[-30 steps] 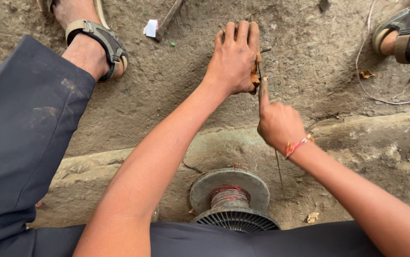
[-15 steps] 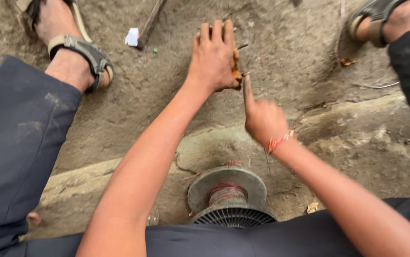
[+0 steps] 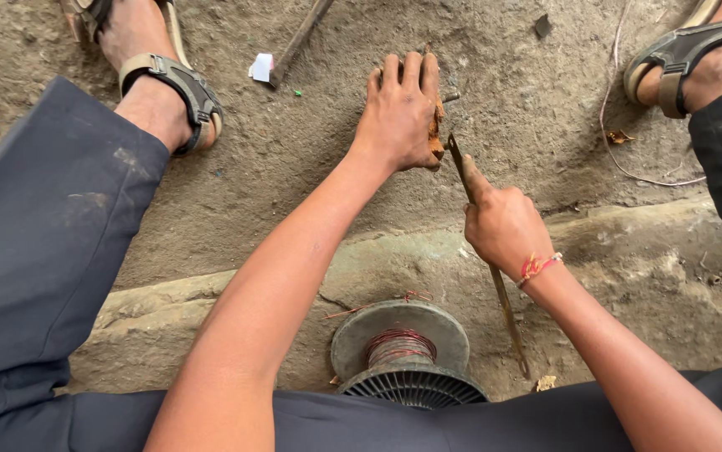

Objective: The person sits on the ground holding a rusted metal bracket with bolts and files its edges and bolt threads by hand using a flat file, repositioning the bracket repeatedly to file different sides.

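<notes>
My left hand (image 3: 400, 113) lies flat on the dirt floor, pressing down a small rusty brown piece (image 3: 437, 134) that shows at its right edge. My right hand (image 3: 503, 222) grips a long thin metal rod (image 3: 503, 310), forefinger stretched along it, with the rod's tip against the rusty piece. The rod's other end slants back toward my lap. A round metal motor part with a copper wire winding (image 3: 400, 346) and a finned rim sits below my arms, between my knees.
My sandalled feet (image 3: 160, 75) (image 3: 696, 59) rest at the top left and top right. A stone ledge (image 3: 612, 243) crosses the ground. A stick (image 3: 298, 40), a scrap of white paper (image 3: 261, 67) and a thin loose wire (image 3: 629, 167) lie on the dirt.
The view has shifted slightly. My right hand has slid a little toward me along the rod, while my left hand stays pressed on the rusty piece.
</notes>
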Demonstrator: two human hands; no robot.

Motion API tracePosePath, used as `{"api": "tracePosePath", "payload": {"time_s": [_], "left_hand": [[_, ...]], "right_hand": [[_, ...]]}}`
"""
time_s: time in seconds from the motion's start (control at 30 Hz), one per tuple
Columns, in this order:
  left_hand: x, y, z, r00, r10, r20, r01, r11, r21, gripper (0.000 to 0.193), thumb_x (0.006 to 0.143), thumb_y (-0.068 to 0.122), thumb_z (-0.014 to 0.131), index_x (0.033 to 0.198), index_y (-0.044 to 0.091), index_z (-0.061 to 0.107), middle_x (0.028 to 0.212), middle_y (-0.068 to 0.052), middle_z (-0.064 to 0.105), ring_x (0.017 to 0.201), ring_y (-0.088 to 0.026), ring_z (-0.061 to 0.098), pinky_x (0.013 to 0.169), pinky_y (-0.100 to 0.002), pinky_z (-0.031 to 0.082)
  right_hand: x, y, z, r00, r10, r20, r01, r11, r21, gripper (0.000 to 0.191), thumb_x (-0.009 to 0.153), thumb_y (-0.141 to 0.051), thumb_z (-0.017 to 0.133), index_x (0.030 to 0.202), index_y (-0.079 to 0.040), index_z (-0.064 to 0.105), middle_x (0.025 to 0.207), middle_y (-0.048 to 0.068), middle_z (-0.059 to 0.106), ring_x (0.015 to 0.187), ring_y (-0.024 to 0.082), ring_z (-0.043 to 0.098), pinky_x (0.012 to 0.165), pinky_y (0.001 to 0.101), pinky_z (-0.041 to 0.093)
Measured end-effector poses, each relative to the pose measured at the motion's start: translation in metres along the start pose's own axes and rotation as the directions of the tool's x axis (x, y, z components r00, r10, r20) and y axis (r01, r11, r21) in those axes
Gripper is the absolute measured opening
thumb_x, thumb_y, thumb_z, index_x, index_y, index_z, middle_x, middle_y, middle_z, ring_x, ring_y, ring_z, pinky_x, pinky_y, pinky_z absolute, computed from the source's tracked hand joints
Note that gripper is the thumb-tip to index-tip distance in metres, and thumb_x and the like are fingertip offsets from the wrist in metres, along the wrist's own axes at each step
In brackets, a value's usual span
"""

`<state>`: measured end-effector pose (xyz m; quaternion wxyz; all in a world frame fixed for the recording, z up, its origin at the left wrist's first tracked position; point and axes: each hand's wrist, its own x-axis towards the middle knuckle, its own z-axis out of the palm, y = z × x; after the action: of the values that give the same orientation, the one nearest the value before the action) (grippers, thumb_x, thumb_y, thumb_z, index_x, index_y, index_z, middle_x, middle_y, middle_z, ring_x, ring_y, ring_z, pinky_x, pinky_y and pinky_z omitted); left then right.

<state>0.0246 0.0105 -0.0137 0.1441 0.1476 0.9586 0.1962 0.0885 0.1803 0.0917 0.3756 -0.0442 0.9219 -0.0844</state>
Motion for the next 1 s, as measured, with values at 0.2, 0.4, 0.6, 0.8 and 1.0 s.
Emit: {"api": "tracePosePath", "payload": {"time_s": [0.2, 0.4, 0.6, 0.8, 1.0], "left_hand": [[0.004, 0.0, 0.002, 0.998, -0.005, 0.056, 0.003, 0.999, 0.043, 0.146, 0.041, 0.069, 0.096, 0.144, -0.012, 0.031, 0.126, -0.023, 0.046, 0.118, -0.039, 0.047, 0.104, -0.056, 0.048], [0.003, 0.0, 0.006, 0.999, -0.001, 0.045, -0.001, 0.999, 0.049, 0.138, 0.049, 0.068, 0.093, 0.143, -0.012, 0.031, 0.126, -0.024, 0.046, 0.117, -0.04, 0.047, 0.103, -0.057, 0.048], [-0.009, 0.004, 0.025, 0.998, 0.03, -0.051, -0.021, 0.986, 0.167, 0.09, 0.077, 0.026, 0.072, 0.147, -0.014, 0.032, 0.129, -0.027, 0.046, 0.121, -0.038, 0.048, 0.107, -0.057, 0.045], [-0.038, 0.017, 0.057, 0.925, 0.161, -0.343, -0.078, 0.967, 0.244, 0.077, 0.096, 0.022, 0.064, 0.151, -0.014, 0.025, 0.143, -0.032, 0.037, 0.133, -0.044, 0.041, 0.114, -0.065, 0.04], [-0.04, 0.02, 0.058, 0.959, 0.106, -0.263, -0.069, 0.987, 0.147, 0.083, 0.092, 0.025, 0.065, 0.153, -0.012, 0.023, 0.146, -0.032, 0.036, 0.136, -0.045, 0.039, 0.117, -0.064, 0.036]], "right_hand": [[0.003, -0.002, -0.003, 0.999, 0.022, 0.023, -0.023, 1.0, 0.01, 0.069, 0.089, -0.012, 0.061, 0.155, -0.02, 0.044, 0.072, 0.03, 0.067, 0.07, 0.049, 0.069, 0.071, 0.057, 0.058], [0.003, -0.004, -0.002, 1.0, -0.012, 0.021, 0.013, 0.999, -0.034, 0.066, 0.09, -0.011, 0.059, 0.154, -0.018, 0.046, 0.075, 0.03, 0.068, 0.072, 0.049, 0.069, 0.071, 0.0575, 0.057], [0.03, -0.01, -0.011, 0.974, 0.046, 0.22, -0.009, 0.986, -0.165, 0.057, 0.09, -0.005, 0.054, 0.146, -0.01, 0.051, 0.085, 0.031, 0.071, 0.084, 0.046, 0.074, 0.077, 0.0534, 0.061], [0.072, -0.014, -0.001, 0.922, 0.109, 0.371, -0.051, 0.985, -0.162, 0.035, 0.087, -0.008, 0.06, 0.12, -0.004, 0.069, 0.105, 0.028, 0.072, 0.102, 0.044, 0.072, 0.092, 0.0513, 0.059], [0.046, -0.004, 0.013, 0.985, 0.051, 0.167, -0.049, 0.999, -0.016, 0.046, 0.088, -0.004, 0.054, 0.133, -0.008, 0.061, 0.098, 0.031, 0.07, 0.097, 0.048, 0.069, 0.086, 0.0555, 0.056]]}}
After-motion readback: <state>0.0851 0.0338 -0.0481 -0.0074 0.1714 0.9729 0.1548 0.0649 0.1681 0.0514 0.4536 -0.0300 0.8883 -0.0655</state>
